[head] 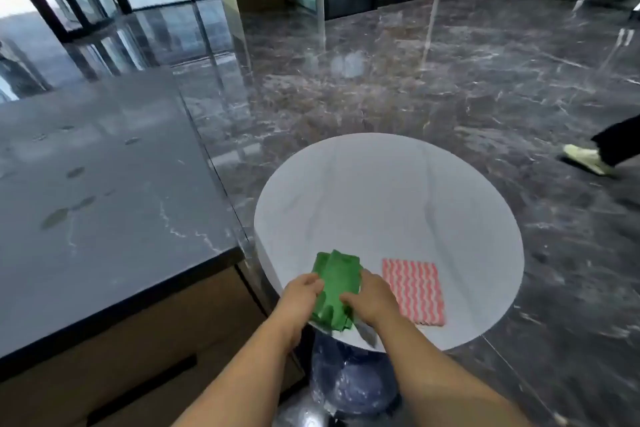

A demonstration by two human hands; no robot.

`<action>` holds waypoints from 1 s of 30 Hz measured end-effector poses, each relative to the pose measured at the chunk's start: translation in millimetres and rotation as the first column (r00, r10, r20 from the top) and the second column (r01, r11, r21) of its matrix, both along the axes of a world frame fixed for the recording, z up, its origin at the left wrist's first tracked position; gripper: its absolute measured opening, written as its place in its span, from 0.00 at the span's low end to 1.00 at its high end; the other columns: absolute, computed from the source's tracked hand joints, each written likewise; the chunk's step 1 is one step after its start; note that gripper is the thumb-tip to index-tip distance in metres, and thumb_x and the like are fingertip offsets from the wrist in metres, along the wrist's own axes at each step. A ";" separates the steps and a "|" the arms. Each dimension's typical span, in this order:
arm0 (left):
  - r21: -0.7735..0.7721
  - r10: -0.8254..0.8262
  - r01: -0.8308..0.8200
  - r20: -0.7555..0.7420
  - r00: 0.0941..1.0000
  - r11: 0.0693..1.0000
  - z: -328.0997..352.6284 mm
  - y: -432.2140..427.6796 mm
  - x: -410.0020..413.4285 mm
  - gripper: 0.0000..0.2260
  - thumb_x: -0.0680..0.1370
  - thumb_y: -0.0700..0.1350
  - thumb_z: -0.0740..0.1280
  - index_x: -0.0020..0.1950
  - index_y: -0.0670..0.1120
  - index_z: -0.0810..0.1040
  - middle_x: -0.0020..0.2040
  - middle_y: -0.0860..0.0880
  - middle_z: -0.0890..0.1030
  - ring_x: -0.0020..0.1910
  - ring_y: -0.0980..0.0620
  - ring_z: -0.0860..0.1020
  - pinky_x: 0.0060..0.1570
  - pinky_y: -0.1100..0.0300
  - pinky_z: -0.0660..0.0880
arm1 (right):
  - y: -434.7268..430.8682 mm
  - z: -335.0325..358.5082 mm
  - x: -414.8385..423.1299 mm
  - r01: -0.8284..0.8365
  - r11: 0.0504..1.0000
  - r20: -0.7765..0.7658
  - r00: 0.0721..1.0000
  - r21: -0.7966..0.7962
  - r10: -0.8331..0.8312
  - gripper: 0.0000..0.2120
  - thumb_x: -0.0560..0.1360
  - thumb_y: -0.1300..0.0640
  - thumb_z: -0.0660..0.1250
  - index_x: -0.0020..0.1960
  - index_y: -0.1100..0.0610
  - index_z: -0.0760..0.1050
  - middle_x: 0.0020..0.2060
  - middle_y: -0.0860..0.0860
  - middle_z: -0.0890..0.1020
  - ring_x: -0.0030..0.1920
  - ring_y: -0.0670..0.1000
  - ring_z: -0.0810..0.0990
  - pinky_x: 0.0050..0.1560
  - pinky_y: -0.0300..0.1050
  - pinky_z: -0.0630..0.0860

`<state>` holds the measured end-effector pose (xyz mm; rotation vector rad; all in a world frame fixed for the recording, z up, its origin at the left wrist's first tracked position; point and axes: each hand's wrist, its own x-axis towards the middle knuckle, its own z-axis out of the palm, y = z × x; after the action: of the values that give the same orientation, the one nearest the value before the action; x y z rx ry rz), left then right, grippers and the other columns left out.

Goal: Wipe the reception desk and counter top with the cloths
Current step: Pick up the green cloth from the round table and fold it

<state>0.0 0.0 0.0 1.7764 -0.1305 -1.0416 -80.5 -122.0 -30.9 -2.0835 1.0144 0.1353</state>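
A folded green cloth (335,282) lies at the near left edge of a round white table (391,204). My left hand (302,291) grips its left side and my right hand (370,298) grips its right side. Flat on the table just right of my right hand is a pink and white wavy-striped cloth (415,289), touched by neither hand. To the left stretches the grey marble reception counter (104,191), with a few smudge marks (65,211) on its top.
The counter has a brown wooden front (145,357) below its edge. Beneath the round table stands a plastic-wrapped blue base (353,381). A person's leg and pale shoe (585,158) are on the glossy dark marble floor at the right. Glass doors stand at the back left.
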 end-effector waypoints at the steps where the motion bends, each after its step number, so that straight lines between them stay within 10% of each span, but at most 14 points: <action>1: -0.004 0.043 -0.043 0.000 0.999 0.999 -8.1 -2.9 2.0 0.09 0.79 0.42 0.62 0.55 0.44 0.80 0.47 0.45 0.86 0.48 0.46 0.84 0.51 0.53 0.80 | -3.5 -7.1 6.1 -0.011 1.000 -0.011 1.000 -0.029 0.011 0.28 0.66 0.48 0.69 0.65 0.53 0.71 0.58 0.54 0.79 0.57 0.55 0.77 0.56 0.50 0.77; 7: 0.045 0.158 -0.159 0.029 0.987 0.986 -31.9 -17.4 16.3 0.08 0.81 0.39 0.60 0.52 0.48 0.76 0.46 0.49 0.83 0.44 0.53 0.81 0.38 0.64 0.75 | -23.0 -49.6 43.3 -0.197 0.963 -0.181 0.970 -0.181 0.165 0.47 0.72 0.46 0.71 0.78 0.61 0.47 0.75 0.56 0.59 0.74 0.57 0.58 0.71 0.50 0.62; 16: 0.127 0.168 -0.171 0.036 0.985 0.977 -38.4 -14.2 16.1 0.13 0.80 0.41 0.61 0.63 0.40 0.75 0.55 0.45 0.82 0.50 0.50 0.81 0.44 0.62 0.75 | -16.5 -44.7 46.4 -0.119 0.926 -0.234 0.972 -0.358 0.034 0.29 0.71 0.47 0.73 0.66 0.55 0.65 0.62 0.53 0.70 0.63 0.54 0.70 0.60 0.47 0.69; 20: 0.105 0.141 -0.144 0.042 0.989 0.984 -26.0 -6.2 9.0 0.08 0.80 0.38 0.60 0.42 0.43 0.75 0.38 0.48 0.80 0.36 0.54 0.78 0.35 0.66 0.73 | -2.8 -43.7 42.7 -0.030 0.946 -0.160 0.987 -0.324 -0.023 0.19 0.76 0.59 0.67 0.64 0.56 0.65 0.61 0.54 0.70 0.60 0.55 0.73 0.56 0.47 0.73; 30: 0.040 0.099 -0.101 0.064 0.993 0.994 -3.3 5.0 -2.5 0.15 0.80 0.39 0.60 0.34 0.50 0.72 0.28 0.56 0.75 0.27 0.62 0.72 0.28 0.69 0.67 | -2.8 -37.4 30.3 0.064 0.950 -0.142 0.984 -0.304 -0.111 0.12 0.78 0.59 0.57 0.59 0.55 0.74 0.56 0.55 0.75 0.55 0.55 0.75 0.52 0.47 0.73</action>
<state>-2.5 5.0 -3.3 1.8353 -0.0570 -0.9246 -50.2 -124.8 -68.3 -2.3232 1.2883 0.1073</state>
